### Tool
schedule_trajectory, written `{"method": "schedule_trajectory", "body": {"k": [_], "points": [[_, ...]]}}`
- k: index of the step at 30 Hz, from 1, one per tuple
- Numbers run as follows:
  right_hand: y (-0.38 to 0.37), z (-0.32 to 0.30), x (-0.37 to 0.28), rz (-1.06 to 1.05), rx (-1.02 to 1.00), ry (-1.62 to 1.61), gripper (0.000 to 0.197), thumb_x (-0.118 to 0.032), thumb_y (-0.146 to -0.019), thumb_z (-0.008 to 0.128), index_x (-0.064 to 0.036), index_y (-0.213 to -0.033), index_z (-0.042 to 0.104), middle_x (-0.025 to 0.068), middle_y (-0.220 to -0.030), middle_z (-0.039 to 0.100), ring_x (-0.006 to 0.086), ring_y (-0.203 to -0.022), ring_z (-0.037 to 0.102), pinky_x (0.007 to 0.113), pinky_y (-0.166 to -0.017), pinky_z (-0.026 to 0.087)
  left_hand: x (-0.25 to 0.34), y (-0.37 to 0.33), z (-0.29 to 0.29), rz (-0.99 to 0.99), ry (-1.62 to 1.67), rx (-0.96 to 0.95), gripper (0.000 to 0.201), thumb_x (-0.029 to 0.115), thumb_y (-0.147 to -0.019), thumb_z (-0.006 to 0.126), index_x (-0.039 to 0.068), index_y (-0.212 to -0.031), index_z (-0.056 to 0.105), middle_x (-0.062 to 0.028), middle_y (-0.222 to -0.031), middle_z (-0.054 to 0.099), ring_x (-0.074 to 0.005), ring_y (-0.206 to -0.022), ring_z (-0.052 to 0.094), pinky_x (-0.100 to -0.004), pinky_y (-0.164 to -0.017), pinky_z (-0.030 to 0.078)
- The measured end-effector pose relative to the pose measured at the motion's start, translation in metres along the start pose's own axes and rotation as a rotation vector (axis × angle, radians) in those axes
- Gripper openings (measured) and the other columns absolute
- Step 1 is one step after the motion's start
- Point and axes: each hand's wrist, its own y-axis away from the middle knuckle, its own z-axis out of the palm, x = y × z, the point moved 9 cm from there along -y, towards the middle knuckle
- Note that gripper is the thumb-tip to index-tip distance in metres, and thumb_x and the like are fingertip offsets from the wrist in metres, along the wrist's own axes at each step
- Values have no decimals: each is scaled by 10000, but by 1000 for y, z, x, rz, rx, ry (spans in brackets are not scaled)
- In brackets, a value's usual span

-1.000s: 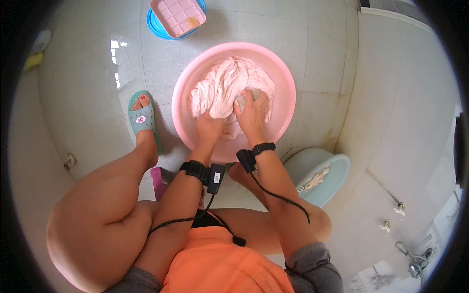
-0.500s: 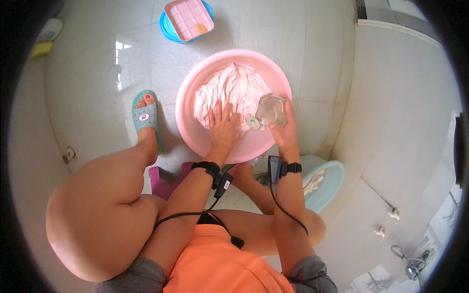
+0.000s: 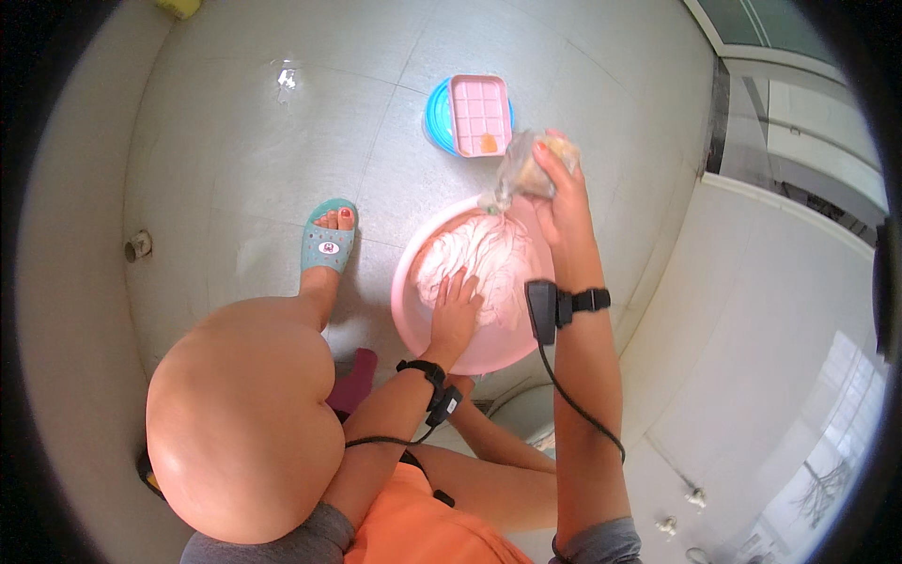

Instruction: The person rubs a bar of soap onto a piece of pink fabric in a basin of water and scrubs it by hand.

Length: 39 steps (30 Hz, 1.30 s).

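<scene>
On the grey tiled floor (image 3: 235, 141) stands a round pink plastic basin (image 3: 413, 315) holding white wet cloth (image 3: 484, 258). The left hand (image 3: 456, 310) presses spread fingers on the cloth; the right hand (image 3: 561, 202) grips a clear dripping lump (image 3: 528, 164) above the basin.

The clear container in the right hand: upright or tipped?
Tipped: the right hand tilts the clear container mouth-down over the cloth in the pink basin.

Smooth pink plastic basin (image 3: 413, 324) at centre holds wet, wrinkled pale cloth (image 3: 484, 258). Above it, a clear glossy plastic cup (image 3: 526, 164). Glossy tiled floor (image 3: 225, 141); matt rubbery teal sandal (image 3: 327, 246), centre left.
</scene>
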Motion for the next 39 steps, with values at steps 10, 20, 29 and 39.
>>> {"method": "schedule_trajectory", "body": {"k": [10, 20, 29, 39], "points": [[-85, 92, -18, -250, -75, 1215, 591, -357, -751, 738, -186, -1268, 508, 212, -1224, 447, 375, -1069, 533, 444, -894, 477, -5, -2, -4, -50, 69, -82, 231, 93, -810, 551, 98, -1000, 682, -87, -1388, 431, -267, -1411, 238, -432, -1173, 155], [-72, 86, -13, -591, 63, 1573, 619, -334, -865, 621, -126, -1409, 412, 283, -1409, 335, 439, -1266, 371, 428, -1046, 350, -1, -2, -1, -46, 105, -73, 280, 73, -753, 596, 94, -1015, 693, -84, -1392, 426, -263, -1417, 223, -429, -1176, 137], [89, -52, -2, -381, 269, 1043, 322, -162, -994, 378, 16, -1174, 578, 179, -1011, 678, 254, -961, 653, 342, -862, 481, -31, -8, -12, -318, 526, 90, 184, 113, -858, 505, 55, -921, 667, -124, -1113, 593, -303, -1164, 502, -412, -1005, 359], [235, -158, 127, 278, 489, 78, 509, -325, -912, 596, -53, -1325, 476, 117, -1260, 545, 261, -1056, 557, 431, -898, 463, -6, -39, -37, -504, 951, 149, 259, -74, -781, 536, -16, -1007, 648, -166, -919, 673, -249, -805, 655, -341, -693, 512]]}}
